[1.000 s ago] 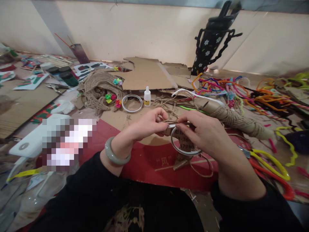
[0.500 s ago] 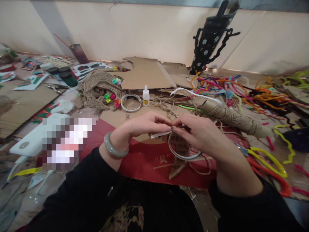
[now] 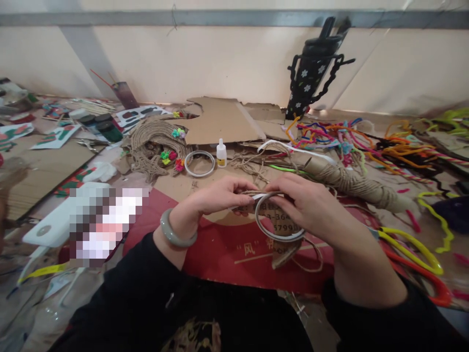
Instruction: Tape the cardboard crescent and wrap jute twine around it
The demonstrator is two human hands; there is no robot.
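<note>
My left hand (image 3: 216, 198) is closed, its thumb and fingers pinching a narrow white strip (image 3: 260, 196) with brown twine along it. Across from it, my right hand (image 3: 306, 203) grips the top of a pale ring (image 3: 257, 221), held above a red printed board (image 3: 220, 256). A twine-edged piece (image 3: 287, 258) hangs below the ring, and a loose loop of twine (image 3: 321, 259) trails to its right. My fingers hide where strip and ring meet. Beyond my hands stand a small white glue bottle (image 3: 221, 155) and a second pale ring (image 3: 187, 168).
A twine-wrapped tube (image 3: 355, 183) lies to the right, with yellow-and-orange-handled scissors (image 3: 414, 244) nearer me. Coiled twine decorations (image 3: 157, 139), paint jars (image 3: 107, 129) and a white power bank (image 3: 54, 215) are on the left. A black flowered tumbler (image 3: 311, 73) stands behind colourful pipe cleaners (image 3: 340, 134).
The view has tilted up slightly. My fingertips have moved a little apart, showing more of the strip and the ring's top. The twine-edged piece has swung to the right.
</note>
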